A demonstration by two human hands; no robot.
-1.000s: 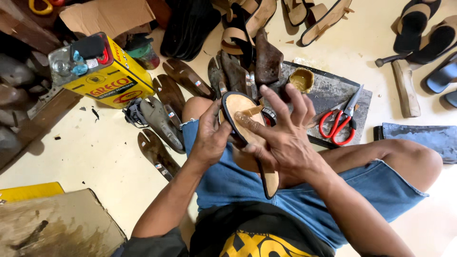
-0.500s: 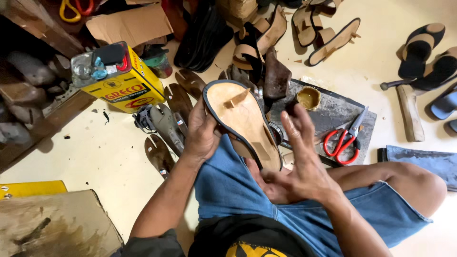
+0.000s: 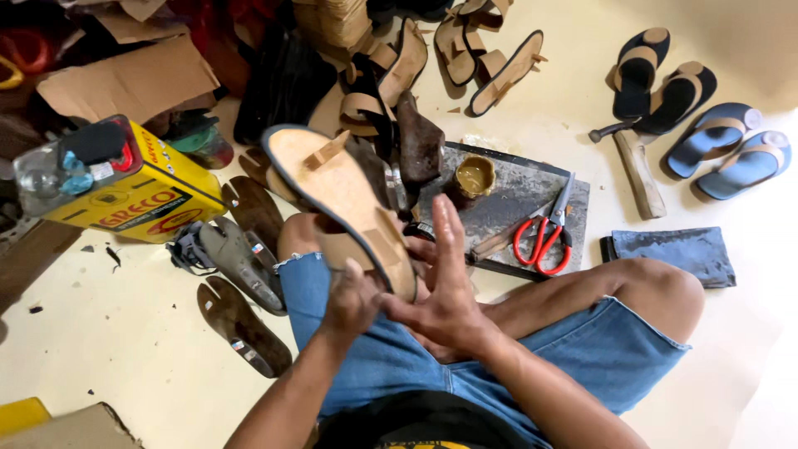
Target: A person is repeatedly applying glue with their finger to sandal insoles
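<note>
I sit on the floor in blue denim shorts. My left hand (image 3: pixel 351 301) grips the near end of a tan sandal sole (image 3: pixel 337 193) with a dark rim and small strap tabs, holding it tilted up over my knee. Just to the right of the sole is my right hand (image 3: pixel 445 283), fingers spread and flat, its fingertips close to the sole's edge; it holds nothing.
A grey work slab (image 3: pixel 515 195) in front holds red-handled scissors (image 3: pixel 544 233) and a small glue pot (image 3: pixel 475 175). A hammer (image 3: pixel 636 166), a folded denim piece (image 3: pixel 669 254), finished sandals (image 3: pixel 665 79), loose dark soles (image 3: pixel 241 324) and a yellow tin (image 3: pixel 137 195) lie around.
The sole has been turned and lifted, its tan face now up and held by the left hand alone. The right hand came off it and opened flat beside it.
</note>
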